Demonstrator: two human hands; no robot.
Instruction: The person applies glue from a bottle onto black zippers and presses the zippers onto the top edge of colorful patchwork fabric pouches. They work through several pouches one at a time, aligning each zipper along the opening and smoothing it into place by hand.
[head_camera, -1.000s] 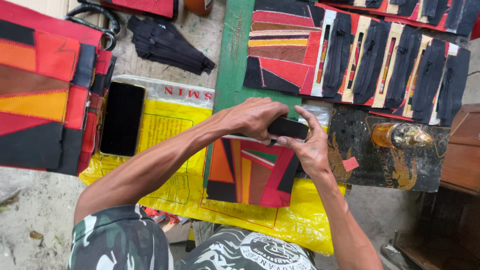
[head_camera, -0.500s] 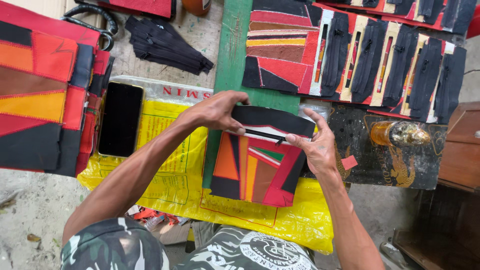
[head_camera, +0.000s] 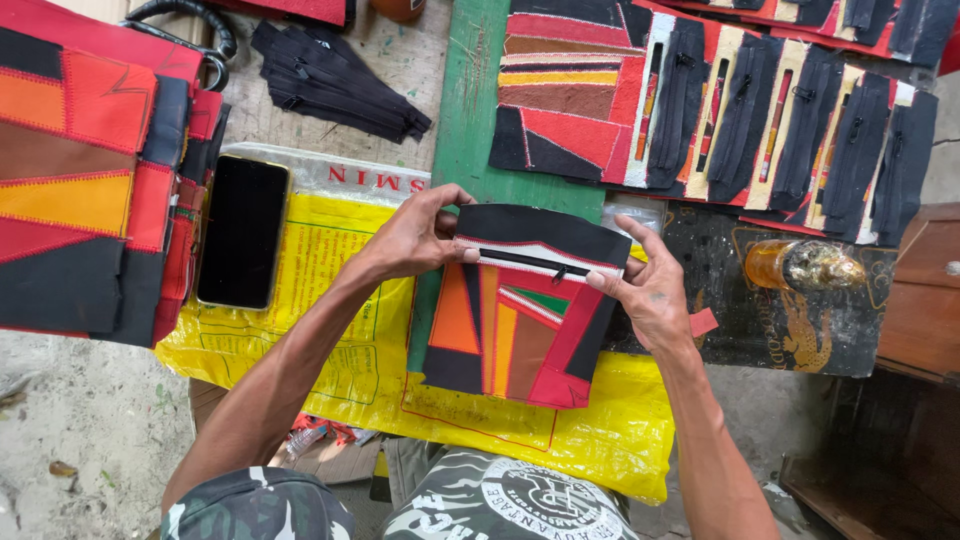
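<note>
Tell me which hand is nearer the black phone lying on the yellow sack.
Left. The left hand grips the patchwork pouch at its upper left corner, just right of the phone. The right hand holds the pouch's far edge.

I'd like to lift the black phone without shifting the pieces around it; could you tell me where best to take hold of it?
Take the phone across its two long edges near the lower end, coming from above. It lies flat, screen up, on the yellow sack; its left edge sits close against the stacked patchwork panels, so the lower end leaves the most room.
</note>
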